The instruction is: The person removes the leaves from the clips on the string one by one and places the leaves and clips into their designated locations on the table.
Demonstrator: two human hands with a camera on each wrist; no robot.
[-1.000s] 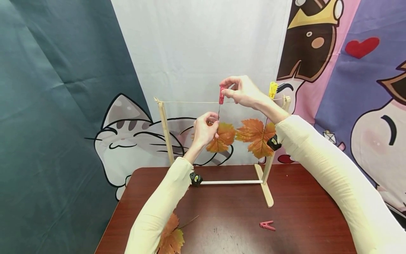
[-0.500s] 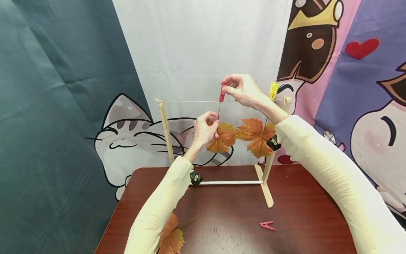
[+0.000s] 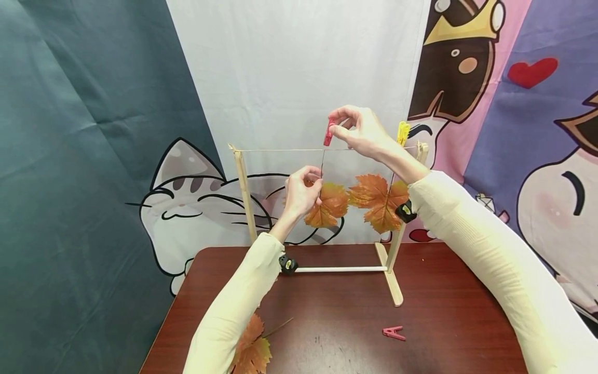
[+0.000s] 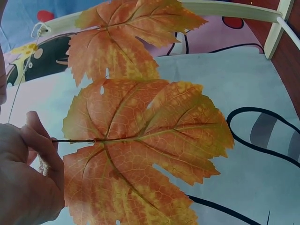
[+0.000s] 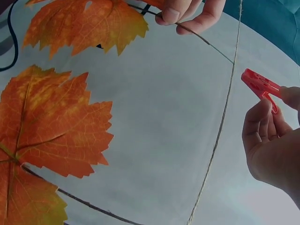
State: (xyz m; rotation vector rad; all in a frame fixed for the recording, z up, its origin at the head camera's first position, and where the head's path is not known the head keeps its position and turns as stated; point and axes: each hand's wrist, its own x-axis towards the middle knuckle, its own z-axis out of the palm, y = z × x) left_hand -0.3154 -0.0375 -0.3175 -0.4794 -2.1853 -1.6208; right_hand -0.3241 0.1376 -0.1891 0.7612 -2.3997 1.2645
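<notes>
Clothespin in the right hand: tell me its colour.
The clothespin is red, seen best in the right wrist view.

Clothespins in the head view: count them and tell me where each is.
3: a bright red clothespin pinched in the right hand, a yellow clothespin on the string by the right post, a dull red clothespin on the table. The sleeves could hide others.

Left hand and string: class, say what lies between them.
The leaf stem runs from the left hand toward the string; the right wrist view shows it.
</notes>
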